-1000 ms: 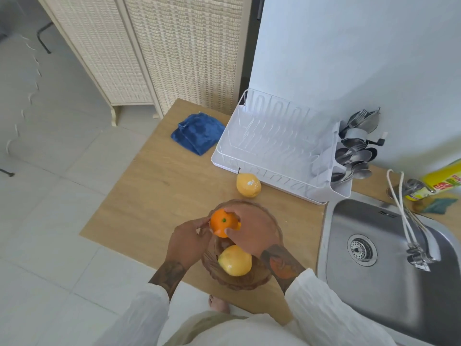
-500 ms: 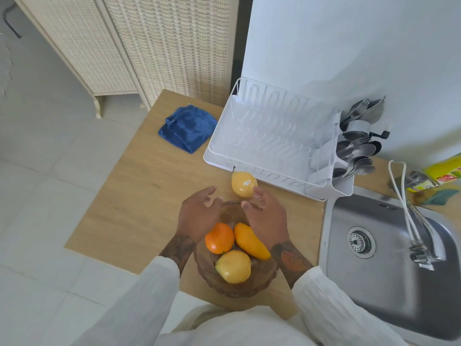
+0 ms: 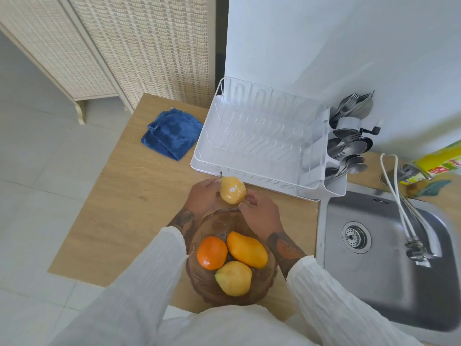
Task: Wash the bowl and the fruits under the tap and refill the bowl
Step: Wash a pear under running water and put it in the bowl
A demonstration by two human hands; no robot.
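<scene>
A brown bowl (image 3: 209,285) stands on the wooden counter close to me. It holds an orange (image 3: 212,252), a mango (image 3: 247,249) and a yellow pear-like fruit (image 3: 234,278). A second yellow pear (image 3: 232,190) with a dark stem sits just beyond the bowl's far rim, in front of the dish rack. My left hand (image 3: 203,198) cups its left side and my right hand (image 3: 259,213) touches its right side with the fingertips. The tap (image 3: 421,248) hangs over the steel sink (image 3: 389,290) on the right.
A white dish rack (image 3: 262,138) with a cutlery holder (image 3: 349,146) stands behind the pear. A folded blue cloth (image 3: 172,133) lies at the counter's back left. A yellow bottle (image 3: 439,166) and a sponge (image 3: 434,187) sit behind the sink. The counter's left edge drops to tiled floor.
The orange went from my hands into the bowl beside the mango. Both hands then reached forward past the bowl and closed around the yellow pear by the rack.
</scene>
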